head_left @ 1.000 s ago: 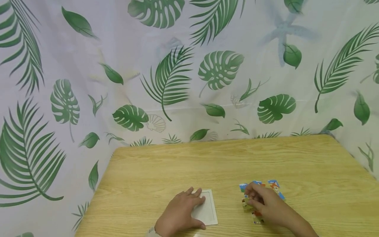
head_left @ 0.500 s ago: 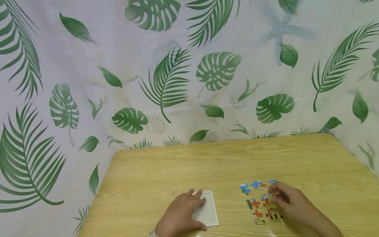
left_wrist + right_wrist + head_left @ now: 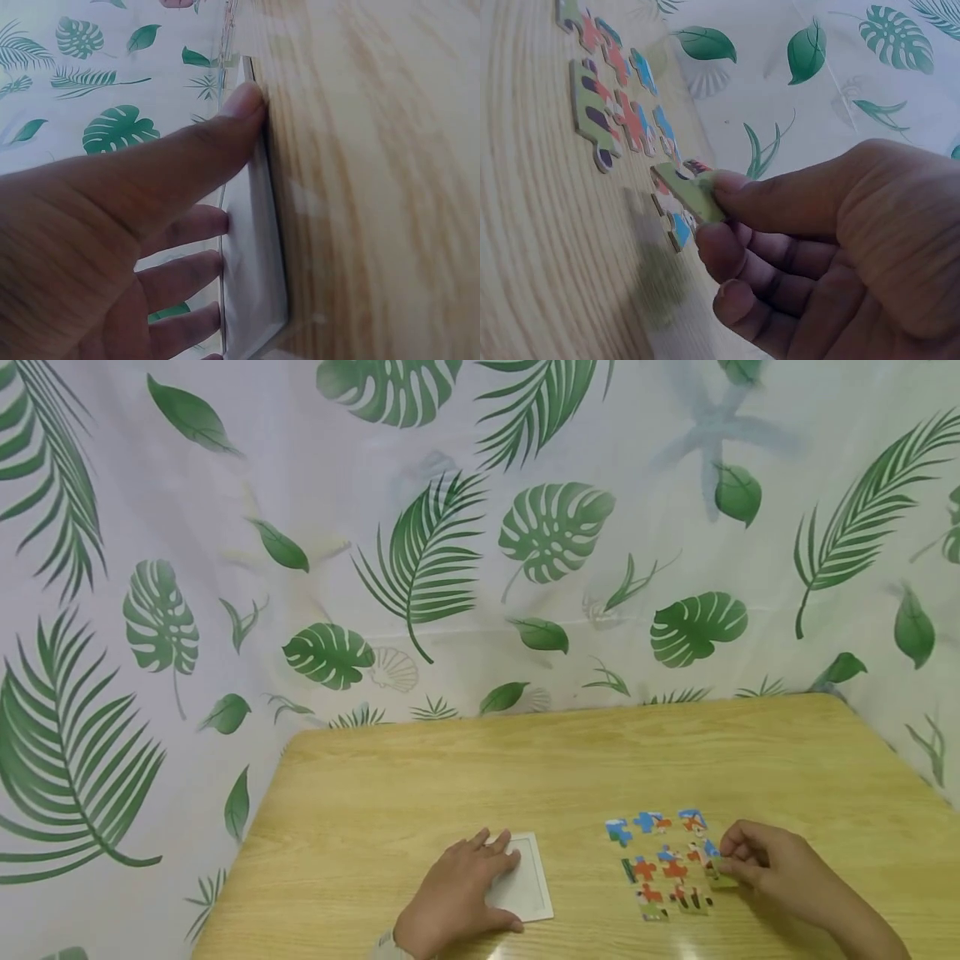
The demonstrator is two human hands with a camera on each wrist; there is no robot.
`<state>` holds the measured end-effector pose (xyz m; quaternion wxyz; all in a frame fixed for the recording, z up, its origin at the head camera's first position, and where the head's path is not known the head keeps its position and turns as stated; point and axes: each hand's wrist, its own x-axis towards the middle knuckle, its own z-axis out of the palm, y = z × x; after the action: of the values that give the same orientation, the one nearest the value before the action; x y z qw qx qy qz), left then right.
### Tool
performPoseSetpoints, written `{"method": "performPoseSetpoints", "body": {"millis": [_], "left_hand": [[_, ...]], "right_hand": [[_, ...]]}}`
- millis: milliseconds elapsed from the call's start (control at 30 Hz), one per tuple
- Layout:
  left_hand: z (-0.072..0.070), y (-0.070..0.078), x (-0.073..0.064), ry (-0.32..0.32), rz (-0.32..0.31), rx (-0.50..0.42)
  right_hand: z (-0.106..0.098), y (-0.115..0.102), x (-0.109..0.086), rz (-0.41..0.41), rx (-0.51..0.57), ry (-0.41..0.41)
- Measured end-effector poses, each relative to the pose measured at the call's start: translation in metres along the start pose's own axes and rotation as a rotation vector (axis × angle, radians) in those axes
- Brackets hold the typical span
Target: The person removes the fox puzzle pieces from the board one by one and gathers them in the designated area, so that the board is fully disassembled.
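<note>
My left hand rests on a shallow white puzzle tray with its fingers spread. In the left wrist view the thumb lies on the near rim of the tray, and the other fingertips reach its left side. My right hand pinches a green puzzle piece between thumb and fingers, lifted above the table in the right wrist view. Left of that hand lie loose puzzle pieces in rough rows: a blue one, a red one and a green one with dark stripes.
The light wood table runs back to a white curtain printed with green leaves. Bare wood separates the tray from the puzzle pieces. The table's right edge slopes away beyond my right hand.
My right hand has moved rightward across the puzzle pieces with the green piece, from their left side to their right. Pieces it covered now show. My left hand stays on the tray.
</note>
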<state>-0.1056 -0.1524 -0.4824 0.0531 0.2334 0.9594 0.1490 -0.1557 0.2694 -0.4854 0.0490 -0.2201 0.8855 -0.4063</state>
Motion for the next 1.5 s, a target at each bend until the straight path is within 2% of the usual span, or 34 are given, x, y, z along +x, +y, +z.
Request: {"method": "performPoseSetpoints", "body": {"millis": [233, 467, 600, 800, 1033, 1233, 1300, 1500], "left_hand": [[-0.003, 0.003, 0.001, -0.023, -0.017, -0.005], [-0.003, 0.005, 0.002, -0.027, -0.022, -0.004], [-0.002, 0.006, 0.001, -0.038, -0.021, -0.006], [-0.002, 0.005, 0.001, -0.057, -0.027, 0.002], [0.001, 0.005, 0.002, -0.052, -0.027, 0.007], [0.001, 0.004, 0.003, -0.056, -0.027, -0.003], [0.001, 0.003, 0.003, -0.053, -0.025, -0.005], [0.002, 0.002, 0.001, -0.042, -0.02, -0.024]], "right_hand": [[-0.006, 0.004, -0.003, 0.054, -0.021, -0.054], [-0.008, 0.014, -0.008, 0.01, -0.052, -0.121], [-0.006, 0.018, -0.011, -0.005, -0.088, -0.131], [-0.002, 0.017, -0.011, 0.007, -0.084, -0.131], [0.002, 0.017, -0.011, -0.06, -0.095, -0.107], [-0.006, 0.024, -0.013, -0.068, -0.008, -0.181], [-0.006, 0.026, -0.014, -0.093, 0.015, -0.198], [-0.001, 0.027, -0.012, -0.177, -0.004, -0.172]]}}
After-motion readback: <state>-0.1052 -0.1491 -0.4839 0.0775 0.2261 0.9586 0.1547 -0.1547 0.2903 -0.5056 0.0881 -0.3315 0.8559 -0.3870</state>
